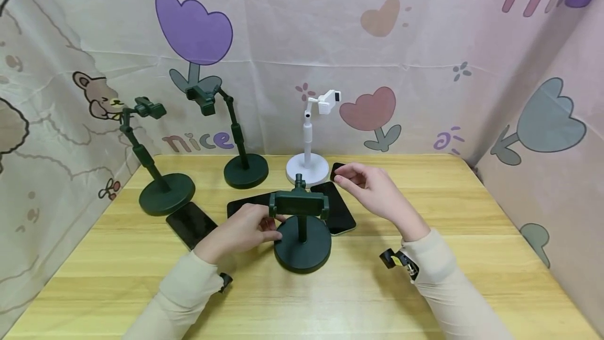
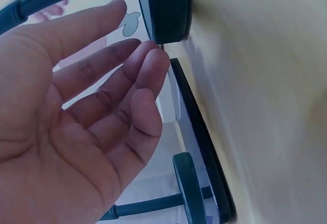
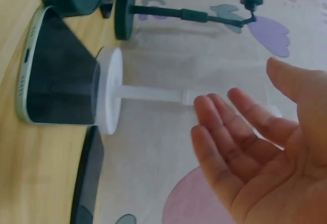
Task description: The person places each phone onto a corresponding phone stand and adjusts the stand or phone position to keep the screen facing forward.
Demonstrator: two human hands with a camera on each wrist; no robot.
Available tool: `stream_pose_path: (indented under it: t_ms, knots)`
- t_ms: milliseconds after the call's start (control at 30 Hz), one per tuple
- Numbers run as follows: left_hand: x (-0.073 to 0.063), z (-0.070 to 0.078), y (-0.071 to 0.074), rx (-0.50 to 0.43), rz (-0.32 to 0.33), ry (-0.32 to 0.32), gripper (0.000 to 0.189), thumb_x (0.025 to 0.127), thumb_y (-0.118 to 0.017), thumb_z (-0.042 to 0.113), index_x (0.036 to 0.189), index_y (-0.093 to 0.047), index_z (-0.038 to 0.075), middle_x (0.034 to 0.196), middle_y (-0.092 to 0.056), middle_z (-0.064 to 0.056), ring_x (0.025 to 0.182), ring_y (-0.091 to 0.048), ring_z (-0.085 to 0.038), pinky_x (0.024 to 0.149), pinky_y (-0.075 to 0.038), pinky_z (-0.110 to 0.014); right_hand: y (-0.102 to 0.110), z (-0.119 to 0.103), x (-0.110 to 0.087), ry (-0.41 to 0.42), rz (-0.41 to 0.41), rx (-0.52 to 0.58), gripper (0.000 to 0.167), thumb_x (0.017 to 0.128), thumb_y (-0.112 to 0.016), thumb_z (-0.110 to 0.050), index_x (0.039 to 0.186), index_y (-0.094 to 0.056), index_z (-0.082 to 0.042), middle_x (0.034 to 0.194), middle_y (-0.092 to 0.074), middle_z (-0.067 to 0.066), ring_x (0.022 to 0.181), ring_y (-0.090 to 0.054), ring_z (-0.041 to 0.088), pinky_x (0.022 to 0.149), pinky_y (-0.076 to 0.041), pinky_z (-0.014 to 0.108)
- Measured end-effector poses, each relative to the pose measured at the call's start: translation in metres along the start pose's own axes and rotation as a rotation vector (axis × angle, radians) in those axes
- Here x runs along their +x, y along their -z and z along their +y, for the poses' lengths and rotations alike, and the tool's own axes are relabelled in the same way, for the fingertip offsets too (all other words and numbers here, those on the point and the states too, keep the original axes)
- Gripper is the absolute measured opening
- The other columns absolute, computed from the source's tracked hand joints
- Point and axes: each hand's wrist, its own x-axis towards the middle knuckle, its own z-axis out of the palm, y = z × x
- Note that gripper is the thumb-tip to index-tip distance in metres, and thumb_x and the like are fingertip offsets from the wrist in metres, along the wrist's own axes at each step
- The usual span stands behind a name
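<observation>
A dark green phone stand (image 1: pixel 302 257) with a round base and a clamp on top stands upright at the front middle. My left hand (image 1: pixel 243 228) is beside its left side, fingertips right at the base edge. In the left wrist view the left fingers (image 2: pixel 145 73) are loosely bent with nothing between them. My right hand (image 1: pixel 373 193) hovers at the right of the white phone stand (image 1: pixel 306 168), its fingers relaxed and holding nothing. A pale-edged phone (image 1: pixel 338 214) lies behind the front stand. Another dark phone (image 1: pixel 336 168) is partly hidden by the right fingertips.
Two more dark green stands, one at left (image 1: pixel 165 193) and one at back (image 1: pixel 246 171), stand on the wooden table (image 1: pixel 377 303). A phone (image 1: pixel 191 222) lies by the left stand. Another phone (image 1: pixel 241 204) is partly covered by my left hand. A printed cloth (image 1: pixel 292 25) hangs behind.
</observation>
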Motion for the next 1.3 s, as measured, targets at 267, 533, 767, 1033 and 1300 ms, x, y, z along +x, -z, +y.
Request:
stream_pose_path:
  t_ms: [267, 533, 767, 1033, 1300]
  knots:
    - [-0.007, -0.001, 0.015, -0.003, 0.013, 0.000, 0.014, 0.096, -0.083, 0.020, 0.089, -0.072, 0.015, 0.079, -0.065, 0.005, 0.076, -0.059, -0.012, 0.071, -0.050, -0.026, -0.007, 0.007, 0.006, -0.096, -0.038, -0.080, 0.048, 0.102, -0.074, -0.039, 0.133, -0.069, -0.003, 0.120, -0.076, 0.015, 0.104, -0.075, 0.025, 0.095, -0.062, 0.044]
    - [-0.015, 0.001, 0.035, -0.039, 0.078, -0.041, 0.010, 0.098, -0.081, 0.017, 0.106, -0.077, 0.013, 0.087, -0.070, 0.005, 0.081, -0.063, -0.012, 0.073, -0.054, -0.024, -0.024, 0.015, 0.017, -0.164, -0.102, -0.269, 0.065, 0.100, -0.074, -0.049, 0.139, -0.065, 0.003, 0.129, -0.073, 0.022, 0.112, -0.071, 0.032, 0.099, -0.060, 0.049]
    - [-0.028, 0.016, 0.054, -0.058, 0.241, -0.104, 0.018, 0.096, -0.082, 0.014, 0.114, -0.080, 0.017, 0.092, -0.076, 0.005, 0.080, -0.067, -0.012, 0.068, -0.057, -0.025, -0.040, 0.025, 0.029, -0.231, -0.204, -0.408, 0.063, 0.097, -0.077, -0.047, 0.129, -0.067, 0.006, 0.090, -0.064, 0.012, 0.080, -0.061, 0.025, 0.070, -0.053, 0.037]
    - [-0.043, 0.034, 0.070, -0.003, 0.363, -0.158, 0.023, 0.096, -0.082, 0.015, 0.118, -0.080, 0.021, 0.100, -0.080, 0.008, 0.087, -0.072, -0.006, 0.075, -0.061, -0.025, -0.053, 0.034, 0.034, -0.236, -0.219, -0.516, 0.059, 0.095, -0.078, -0.051, 0.114, -0.067, 0.004, 0.110, -0.067, 0.021, 0.090, -0.063, 0.029, 0.078, -0.058, 0.044]
    - [-0.053, 0.047, 0.075, -0.003, 0.396, -0.204, 0.025, 0.097, -0.082, 0.015, 0.121, -0.080, 0.022, 0.103, -0.080, 0.009, 0.088, -0.072, -0.004, 0.077, -0.063, -0.025, -0.059, 0.023, 0.037, -0.277, -0.253, -0.582, 0.065, 0.097, -0.076, -0.051, 0.122, -0.065, 0.008, 0.123, -0.065, 0.029, 0.104, -0.070, 0.040, 0.090, -0.062, 0.054]
